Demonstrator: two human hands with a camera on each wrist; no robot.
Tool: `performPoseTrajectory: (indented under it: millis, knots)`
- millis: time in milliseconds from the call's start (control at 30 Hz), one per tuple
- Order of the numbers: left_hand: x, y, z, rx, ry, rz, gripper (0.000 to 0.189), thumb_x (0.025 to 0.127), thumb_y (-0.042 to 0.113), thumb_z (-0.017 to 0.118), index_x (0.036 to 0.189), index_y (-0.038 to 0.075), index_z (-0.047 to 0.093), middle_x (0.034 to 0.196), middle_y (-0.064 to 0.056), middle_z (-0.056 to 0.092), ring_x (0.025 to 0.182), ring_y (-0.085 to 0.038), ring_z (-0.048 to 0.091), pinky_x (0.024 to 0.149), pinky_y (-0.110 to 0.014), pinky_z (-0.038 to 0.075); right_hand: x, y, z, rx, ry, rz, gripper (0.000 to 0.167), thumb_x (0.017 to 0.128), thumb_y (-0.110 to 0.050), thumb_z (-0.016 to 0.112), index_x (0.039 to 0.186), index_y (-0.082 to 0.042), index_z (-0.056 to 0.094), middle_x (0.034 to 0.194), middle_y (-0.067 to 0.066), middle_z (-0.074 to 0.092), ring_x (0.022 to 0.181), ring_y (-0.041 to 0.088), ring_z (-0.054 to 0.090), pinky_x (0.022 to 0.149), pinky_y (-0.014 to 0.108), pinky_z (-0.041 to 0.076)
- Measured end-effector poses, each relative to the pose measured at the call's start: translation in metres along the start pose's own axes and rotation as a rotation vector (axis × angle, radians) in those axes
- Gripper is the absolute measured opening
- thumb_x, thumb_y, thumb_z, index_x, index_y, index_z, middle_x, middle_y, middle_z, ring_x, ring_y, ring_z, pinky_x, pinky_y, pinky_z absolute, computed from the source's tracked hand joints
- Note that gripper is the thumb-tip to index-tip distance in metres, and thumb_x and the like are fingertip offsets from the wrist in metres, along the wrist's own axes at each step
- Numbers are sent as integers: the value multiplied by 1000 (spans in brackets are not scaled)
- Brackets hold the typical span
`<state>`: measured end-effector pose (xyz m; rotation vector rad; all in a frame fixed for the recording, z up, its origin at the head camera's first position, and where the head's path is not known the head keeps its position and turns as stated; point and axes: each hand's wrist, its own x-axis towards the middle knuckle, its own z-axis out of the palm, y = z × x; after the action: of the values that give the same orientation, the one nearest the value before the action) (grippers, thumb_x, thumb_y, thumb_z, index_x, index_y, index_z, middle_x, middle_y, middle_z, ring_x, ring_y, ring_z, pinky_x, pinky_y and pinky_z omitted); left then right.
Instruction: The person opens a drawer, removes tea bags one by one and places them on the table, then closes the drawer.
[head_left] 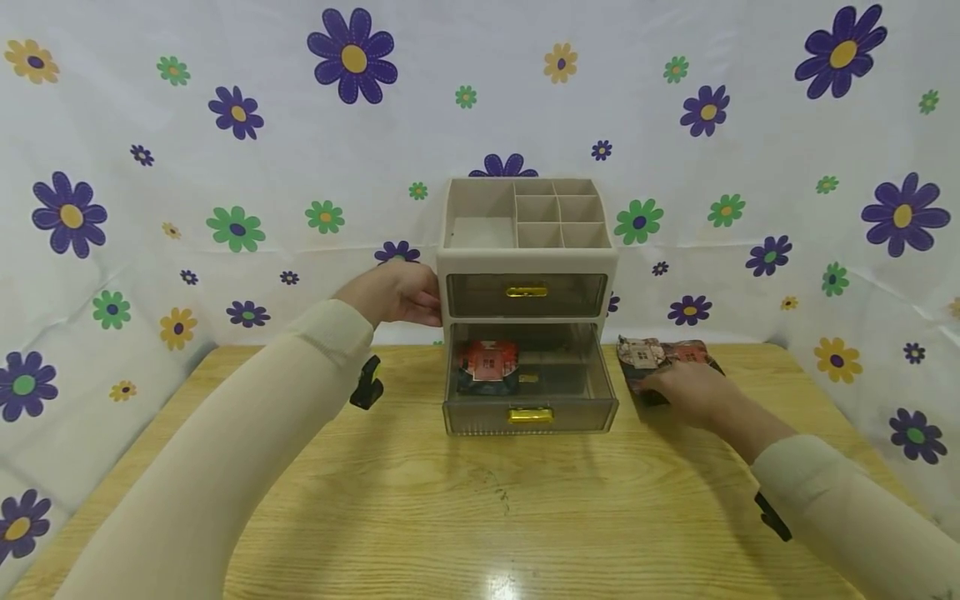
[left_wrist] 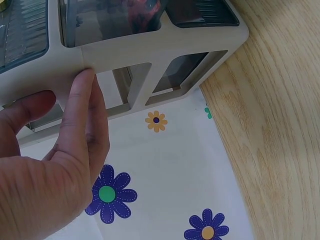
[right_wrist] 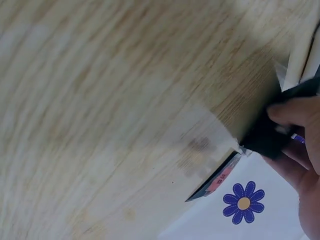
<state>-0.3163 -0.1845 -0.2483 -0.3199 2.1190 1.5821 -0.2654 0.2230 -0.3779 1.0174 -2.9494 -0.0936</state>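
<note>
A cream drawer organizer (head_left: 527,262) stands at the back of the table with its lower drawer (head_left: 531,417) pulled out. Inside that drawer lies a dark packet with a red printed label (head_left: 487,364). My left hand (head_left: 401,293) rests against the organizer's left side; in the left wrist view its thumb and extended index finger touch the cream frame (left_wrist: 107,57). To the right of the organizer, my right hand (head_left: 693,392) pinches a dark packet with a pale label (head_left: 642,354) between thumb and fingers. Another red-labelled packet (right_wrist: 222,175) lies close by, partly behind that hand.
The upper drawer (head_left: 527,296) is closed and has a gold handle. Small compartments (head_left: 558,210) divide the organizer's top. Flower-printed white cloth (head_left: 300,167) hangs behind and beside the wooden table (head_left: 420,517).
</note>
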Motion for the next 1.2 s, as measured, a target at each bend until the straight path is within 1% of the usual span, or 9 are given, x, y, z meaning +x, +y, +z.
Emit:
performPoseTrajectory:
  millis: [133, 267, 367, 467, 667, 767, 867, 1033, 1200]
  knots:
    - [-1, -1, 0, 0, 9, 6, 39, 102, 5, 45, 139, -6, 48, 125, -22, 58, 78, -22, 67, 68, -28, 63, -2, 2, 1, 66, -63, -40, 44, 85, 12, 65, 122, -10, 70, 111, 10, 73, 97, 28, 69, 77, 43, 60]
    - [-1, -1, -1, 1, 21, 4, 38, 102, 6, 46, 139, -5, 49, 128, -23, 58, 79, -23, 67, 71, -29, 63, -1, 4, -5, 131, -138, -94, 46, 81, -1, 76, 126, -6, 66, 116, 13, 70, 98, 25, 66, 72, 36, 56]
    - [-1, -1, -1, -3, 30, 2, 38, 101, 5, 47, 138, -5, 50, 129, -23, 58, 77, -22, 68, 71, -29, 63, 0, 5, -14, 156, -114, -145, 39, 80, -9, 77, 118, -4, 70, 104, 8, 71, 85, 21, 63, 67, 35, 51]
    - [-2, -1, -1, -10, 31, 3, 39, 101, 5, 48, 138, -5, 50, 129, -23, 58, 76, -22, 68, 71, -29, 63, 0, 2, -26, 143, 41, -148, 24, 81, -6, 73, 105, -5, 74, 91, 4, 70, 77, 18, 62, 68, 37, 55]
    - [-1, -1, -2, -17, 23, 6, 39, 101, 5, 48, 139, -5, 49, 130, -23, 58, 79, -23, 68, 73, -30, 63, 7, -19, -54, 95, 524, -112, 11, 81, -2, 65, 87, -7, 72, 79, 2, 68, 66, 12, 59, 58, 33, 54]
    - [-1, -1, -2, -20, 24, 11, 39, 101, 5, 48, 139, -5, 49, 132, -24, 57, 81, -23, 68, 74, -31, 63, 15, -35, -63, 83, 719, -187, 10, 80, -1, 63, 84, -6, 71, 74, 1, 67, 62, 8, 55, 52, 29, 50]
    - [-1, -1, -1, -25, 24, 12, 39, 101, 4, 49, 139, -5, 49, 133, -24, 57, 83, -24, 68, 76, -32, 63, 25, -51, -68, 84, 827, -311, 11, 77, 2, 62, 83, -4, 70, 71, 4, 67, 60, 9, 55, 50, 27, 50]
    - [-1, -1, 0, -32, 23, 10, 39, 100, 4, 48, 138, -6, 50, 130, -24, 57, 87, -25, 67, 81, -33, 63, 40, -84, -78, 121, 770, -454, 10, 78, 0, 72, 87, -5, 73, 79, 4, 72, 66, 11, 65, 56, 27, 56]
    - [-1, 0, 0, -13, 19, 11, 39, 101, 4, 46, 138, -6, 49, 126, -22, 58, 82, -24, 67, 78, -31, 63, 62, -118, -88, 171, 472, -433, 14, 88, -20, 77, 97, -9, 75, 91, 0, 75, 79, 12, 69, 70, 29, 59]
